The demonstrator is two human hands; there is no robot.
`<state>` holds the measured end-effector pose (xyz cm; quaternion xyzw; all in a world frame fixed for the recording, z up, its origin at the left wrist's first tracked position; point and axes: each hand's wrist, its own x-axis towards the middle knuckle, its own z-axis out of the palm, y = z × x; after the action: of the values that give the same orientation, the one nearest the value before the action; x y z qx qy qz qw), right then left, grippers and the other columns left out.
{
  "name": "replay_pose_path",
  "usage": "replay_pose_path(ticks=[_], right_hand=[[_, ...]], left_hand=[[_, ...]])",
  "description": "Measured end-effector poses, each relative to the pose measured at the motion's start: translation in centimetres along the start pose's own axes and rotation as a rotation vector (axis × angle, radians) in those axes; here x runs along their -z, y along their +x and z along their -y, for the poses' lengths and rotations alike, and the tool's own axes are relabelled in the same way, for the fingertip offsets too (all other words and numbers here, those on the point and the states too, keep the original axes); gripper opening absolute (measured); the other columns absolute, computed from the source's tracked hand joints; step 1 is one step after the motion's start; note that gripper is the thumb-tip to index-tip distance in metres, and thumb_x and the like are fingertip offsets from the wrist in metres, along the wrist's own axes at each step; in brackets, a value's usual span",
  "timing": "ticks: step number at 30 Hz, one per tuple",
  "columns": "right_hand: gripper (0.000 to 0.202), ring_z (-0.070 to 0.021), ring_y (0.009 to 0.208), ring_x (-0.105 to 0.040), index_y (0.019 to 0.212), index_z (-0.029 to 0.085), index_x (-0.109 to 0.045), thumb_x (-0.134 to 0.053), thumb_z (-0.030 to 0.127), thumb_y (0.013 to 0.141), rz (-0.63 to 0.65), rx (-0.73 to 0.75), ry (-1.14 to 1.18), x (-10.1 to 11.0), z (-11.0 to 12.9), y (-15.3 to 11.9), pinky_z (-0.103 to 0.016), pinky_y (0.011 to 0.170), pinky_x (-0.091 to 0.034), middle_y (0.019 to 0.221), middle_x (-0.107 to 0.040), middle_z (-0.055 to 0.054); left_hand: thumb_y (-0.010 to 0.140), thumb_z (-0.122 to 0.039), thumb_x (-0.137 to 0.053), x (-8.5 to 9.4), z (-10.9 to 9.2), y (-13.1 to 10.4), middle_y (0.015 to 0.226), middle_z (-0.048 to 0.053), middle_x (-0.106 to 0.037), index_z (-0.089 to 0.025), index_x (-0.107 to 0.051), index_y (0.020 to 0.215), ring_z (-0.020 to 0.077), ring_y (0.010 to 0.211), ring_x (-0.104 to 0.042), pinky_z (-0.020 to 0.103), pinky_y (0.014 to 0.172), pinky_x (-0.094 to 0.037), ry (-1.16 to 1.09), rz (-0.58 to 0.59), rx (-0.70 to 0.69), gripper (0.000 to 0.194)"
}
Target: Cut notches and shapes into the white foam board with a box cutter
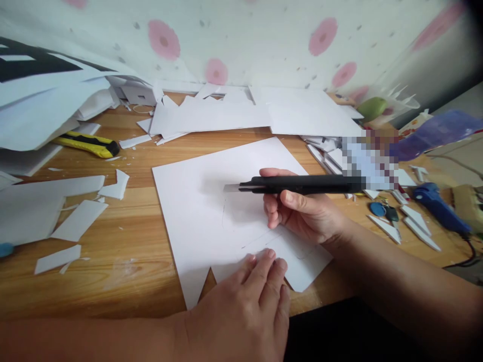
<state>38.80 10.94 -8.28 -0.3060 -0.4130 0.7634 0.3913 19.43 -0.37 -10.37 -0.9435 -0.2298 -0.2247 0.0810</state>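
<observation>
A white foam-like board (192, 196) lies on the wooden table in front of me, with a notch cut in its near edge and faint lines marked on it. My left hand (247, 304) rests flat on the near part of the board, fingers stretched out. Above the board, my right hand (313, 213) is closed around a black utility knife (305, 183). Its thin blade sticks out to the left over the board; whether the tip touches is hard to make out.
A yellow-black utility knife (88, 143) lies at the left among white offcuts (80, 220). White boards (222, 115) are stacked against the wall. To the right are a blue glue gun (439, 206), keys (391, 213) and a purple object (433, 133).
</observation>
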Motion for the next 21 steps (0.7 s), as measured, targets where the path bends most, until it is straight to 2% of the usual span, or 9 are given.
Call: replay_pose_path(ticks=[2, 5, 7, 9, 13, 18, 21], right_hand=[[0.044, -0.009, 0.058, -0.06, 0.101, 0.024, -0.076, -0.1, 0.038, 0.068, -0.066, 0.059, -0.008, -0.4, -0.1, 0.2, -0.02, 0.054, -0.06, 0.066, -0.063, 0.007], [0.042, -0.0069, 0.049, -0.044, 0.08, 0.022, -0.071, -0.101, 0.047, 0.062, -0.241, 0.144, -0.052, -1.1, -0.3, 0.5, -0.017, 0.042, -0.045, 0.056, -0.052, 0.009], [0.041, -0.0066, 0.044, -0.037, 0.073, 0.021, -0.068, -0.098, 0.049, 0.065, -0.345, 0.152, -0.125, -1.4, -0.5, 0.7, -0.02, 0.039, -0.038, 0.051, -0.048, 0.009], [0.038, -0.0072, 0.042, -0.036, 0.071, 0.021, -0.067, -0.093, 0.049, 0.072, -0.399, 0.146, -0.214, -1.4, -0.8, 0.8, -0.023, 0.039, -0.036, 0.05, -0.048, 0.008], [0.04, -0.0099, 0.041, -0.042, 0.069, 0.022, -0.065, -0.084, 0.054, 0.084, -0.421, 0.165, -0.363, -1.3, -1.4, 1.0, -0.027, 0.042, -0.038, 0.051, -0.054, 0.004], [0.042, -0.0094, 0.038, -0.041, 0.068, 0.021, -0.063, -0.082, 0.053, 0.086, -0.414, 0.178, -0.416, -1.4, -1.7, 1.3, -0.027, 0.043, -0.039, 0.046, -0.052, 0.006], [0.039, -0.0088, 0.037, -0.039, 0.068, 0.02, -0.063, -0.083, 0.049, 0.086, -0.406, 0.186, -0.417, -1.5, -1.8, 1.2, -0.027, 0.044, -0.039, 0.044, -0.05, 0.007]], left_hand=[[0.103, -0.016, -0.047, 0.2, 0.1, 0.0, 0.127, 0.014, -0.078, -0.011, -0.071, 0.114, 0.0334, 0.12, -0.075, 0.043, 0.095, -0.064, -0.006, 0.018, -0.008, 0.027], [0.102, -0.016, -0.048, 0.4, 0.1, 0.1, 0.128, 0.014, -0.077, -0.01, -0.071, 0.115, 0.0336, 0.122, -0.074, 0.043, 0.096, -0.064, -0.013, 0.029, -0.009, 0.027], [0.101, -0.016, -0.049, 0.4, 0.0, 0.1, 0.129, 0.014, -0.077, -0.011, -0.072, 0.115, 0.0336, 0.123, -0.073, 0.043, 0.097, -0.064, -0.019, 0.024, 0.0, 0.027], [0.101, -0.017, -0.051, 0.3, -0.2, 0.0, 0.129, 0.014, -0.077, -0.011, -0.072, 0.115, 0.0338, 0.123, -0.073, 0.044, 0.098, -0.062, -0.027, 0.023, 0.001, 0.026], [0.1, -0.02, -0.056, -0.1, -0.3, -0.2, 0.127, 0.015, -0.078, -0.01, -0.072, 0.114, 0.035, 0.121, -0.074, 0.044, 0.097, -0.061, -0.022, -0.007, 0.003, 0.023], [0.1, -0.017, -0.053, -0.5, -0.2, -0.2, 0.125, 0.016, -0.078, -0.01, -0.072, 0.113, 0.0351, 0.119, -0.074, 0.045, 0.096, -0.06, -0.023, -0.049, 0.005, 0.024], [0.099, -0.017, -0.053, -0.4, -0.1, -0.1, 0.126, 0.015, -0.078, -0.011, -0.072, 0.113, 0.0351, 0.121, -0.074, 0.045, 0.098, -0.061, -0.025, -0.021, 0.005, 0.024]])
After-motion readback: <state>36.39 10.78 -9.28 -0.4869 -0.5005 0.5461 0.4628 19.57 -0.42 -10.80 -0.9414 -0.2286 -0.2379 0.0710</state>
